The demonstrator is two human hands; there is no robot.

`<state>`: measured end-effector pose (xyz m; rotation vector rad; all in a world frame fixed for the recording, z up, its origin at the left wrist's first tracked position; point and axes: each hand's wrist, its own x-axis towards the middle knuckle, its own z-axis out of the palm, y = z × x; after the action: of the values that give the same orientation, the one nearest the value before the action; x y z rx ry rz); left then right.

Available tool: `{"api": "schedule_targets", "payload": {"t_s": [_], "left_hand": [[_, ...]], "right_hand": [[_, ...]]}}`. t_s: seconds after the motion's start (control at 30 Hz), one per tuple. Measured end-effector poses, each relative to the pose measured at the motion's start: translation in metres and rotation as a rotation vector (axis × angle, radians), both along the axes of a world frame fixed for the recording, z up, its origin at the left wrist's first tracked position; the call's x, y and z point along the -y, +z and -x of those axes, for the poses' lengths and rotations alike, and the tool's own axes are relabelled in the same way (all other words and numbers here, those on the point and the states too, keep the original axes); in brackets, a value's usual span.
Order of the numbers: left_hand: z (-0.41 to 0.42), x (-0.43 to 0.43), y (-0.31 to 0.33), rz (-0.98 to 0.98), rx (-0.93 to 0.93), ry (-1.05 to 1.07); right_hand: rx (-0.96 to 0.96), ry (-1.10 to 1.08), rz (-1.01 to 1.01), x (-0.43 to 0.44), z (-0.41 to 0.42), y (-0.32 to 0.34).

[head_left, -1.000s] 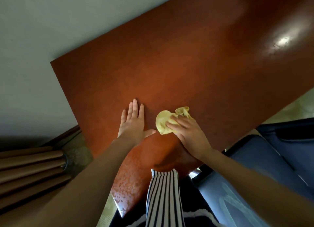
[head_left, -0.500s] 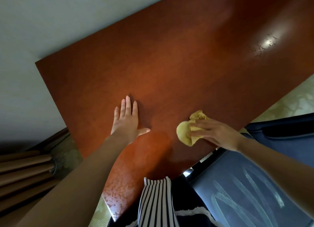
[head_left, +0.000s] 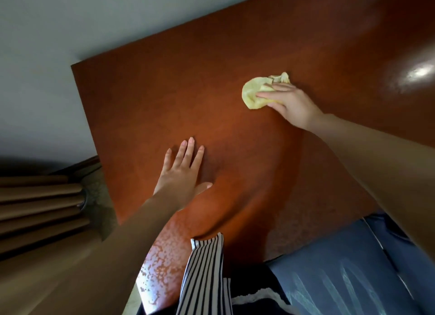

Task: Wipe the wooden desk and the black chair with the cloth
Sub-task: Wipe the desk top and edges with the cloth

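The reddish-brown wooden desk [head_left: 146, 98] fills most of the head view. A crumpled yellow cloth [head_left: 253, 92] lies on it toward the far right, and my right hand [head_left: 290, 102] presses down on it with fingers laid over the cloth. My left hand [head_left: 182, 173] rests flat on the desk nearer to me, fingers straight and spread, holding nothing. The dark chair [head_left: 348, 274] shows at the lower right, its seat streaked with pale marks.
A pale wall [head_left: 70, 27] runs along the desk's far and left edges. Brown curtain folds [head_left: 35, 208] hang at the lower left. Striped clothing [head_left: 204, 274] hangs against the desk's near edge. A bright glare [head_left: 419, 73] sits on the desk at far right.
My right hand has slid the cloth from the near edge by the chair out toward the far right of the desk. My left hand has stayed flat in place.
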<state>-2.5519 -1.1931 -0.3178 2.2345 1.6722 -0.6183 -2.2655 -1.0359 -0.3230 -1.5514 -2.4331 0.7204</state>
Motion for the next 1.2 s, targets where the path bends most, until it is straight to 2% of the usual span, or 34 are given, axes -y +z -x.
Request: {"api": "schedule_targets", "payload": {"t_s": [0.13,0.27,0.37,0.53,0.77,0.9,1.2], "left_hand": [[-0.001,0.002,-0.001,-0.021,-0.009,0.008],[0.002,0.002,-0.002,0.001,0.055,0.048],[0.002,0.001,0.000,0.028,0.105,0.091],[-0.006,-0.002,0.002,0.055,0.088,0.100],[-0.013,0.017,0.007,0.046,0.127,0.009],[-0.007,0.041,0.011,0.058,0.154,-0.095],[0.028,0.100,0.015,0.092,0.196,-0.196]], "right_hand": [[-0.030,-0.183,-0.021,-0.038,0.025,-0.002],[-0.069,-0.280,-0.103,-0.033,0.043,-0.007],[-0.085,-0.244,-0.137,-0.005,0.044,-0.009],[-0.115,-0.209,-0.145,0.057,0.040,-0.006],[-0.069,-0.227,-0.037,0.156,0.029,-0.003],[-0.038,-0.356,-0.021,0.216,0.024,-0.005],[-0.014,-0.931,-0.018,0.326,0.085,-0.010]]}}
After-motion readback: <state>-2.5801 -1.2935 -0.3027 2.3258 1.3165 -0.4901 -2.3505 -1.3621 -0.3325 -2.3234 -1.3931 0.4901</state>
